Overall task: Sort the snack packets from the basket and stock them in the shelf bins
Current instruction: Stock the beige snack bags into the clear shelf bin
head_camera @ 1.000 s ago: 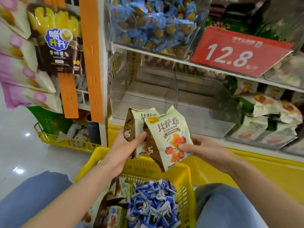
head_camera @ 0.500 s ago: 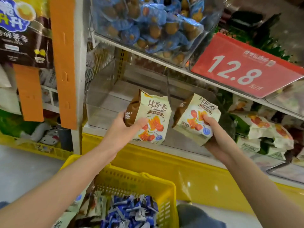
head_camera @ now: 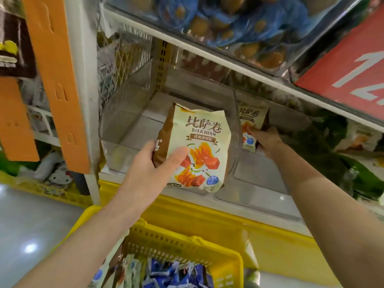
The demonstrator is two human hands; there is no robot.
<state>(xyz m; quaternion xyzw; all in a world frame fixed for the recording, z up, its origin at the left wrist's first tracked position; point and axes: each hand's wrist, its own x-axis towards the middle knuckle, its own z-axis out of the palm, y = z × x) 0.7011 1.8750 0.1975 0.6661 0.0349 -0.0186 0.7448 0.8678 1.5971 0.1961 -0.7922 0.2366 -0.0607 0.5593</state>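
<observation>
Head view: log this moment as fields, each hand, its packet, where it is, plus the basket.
left hand: grips Bisajuan packet, thumb on its front
packet place: upright before left clear bin
right hand: holds second packet
second packet place: inside right clear bin
yellow basket: below, blue packets inside

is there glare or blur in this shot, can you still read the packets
Head view: print on the Bisajuan packet in the left hand reads sharp; the second packet, held by the right hand deeper in the bin, is dimmer and softer; bright glare spots on the floor lower left; the blue-wrapped snacks overhead are blurred; shelf edge and red price sign slant, likely from wide-angle distortion.
</observation>
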